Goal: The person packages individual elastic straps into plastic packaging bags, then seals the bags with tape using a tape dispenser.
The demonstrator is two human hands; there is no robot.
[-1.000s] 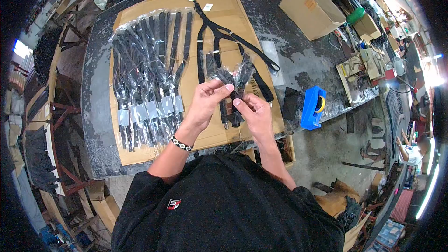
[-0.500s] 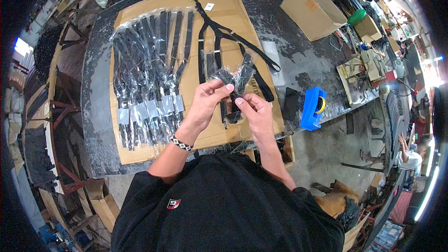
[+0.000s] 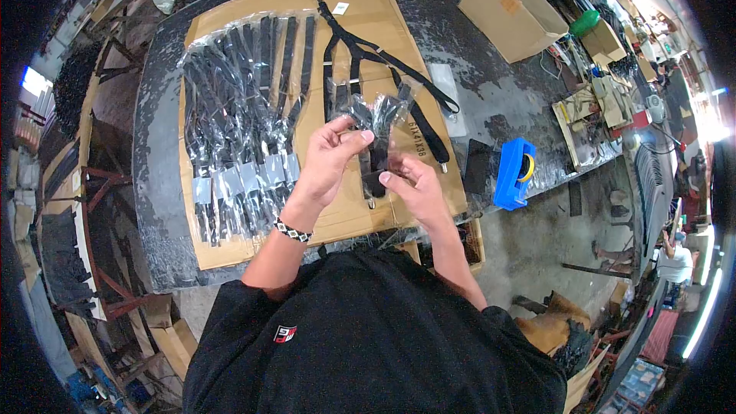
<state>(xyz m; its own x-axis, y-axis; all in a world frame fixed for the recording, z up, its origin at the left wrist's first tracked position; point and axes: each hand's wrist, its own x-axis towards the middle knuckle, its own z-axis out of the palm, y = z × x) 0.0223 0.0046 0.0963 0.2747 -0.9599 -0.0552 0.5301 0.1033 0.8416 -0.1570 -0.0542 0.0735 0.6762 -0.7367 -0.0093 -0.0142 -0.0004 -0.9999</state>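
A: What containers are there, and what is in them?

B: A cardboard box [image 3: 512, 11] stands open at the far right of the table [image 3: 157, 146]; its inside cannot be made out. The clear plastic bag [image 3: 381, 116] held up in the middle has a folded black strap [image 3: 375, 165] partly in it, the lower end hanging out below. On the left of the cardboard sheet [image 3: 383, 15] lies a row of packed bags [image 3: 238, 126], each with black straps inside.

A: And the hands?

B: The left hand [image 3: 328, 159] is pinching the top of the plastic bag between thumb and fingers, the other fingers curled. The right hand [image 3: 412, 188] is half closed, gripping the strap and the bag's lower edge just near of the left hand. Both are over the near middle of the cardboard sheet.

A: Anything else nearby?

B: 1 pair of loose suspenders [image 3: 360, 57] lies flat beyond the hands, and a blue tape dispenser [image 3: 512, 174] sits at the right.

A: What is hard to see?

B: The bag's opening is lost in glare and crumples. The clutter at the far right is too small to tell.
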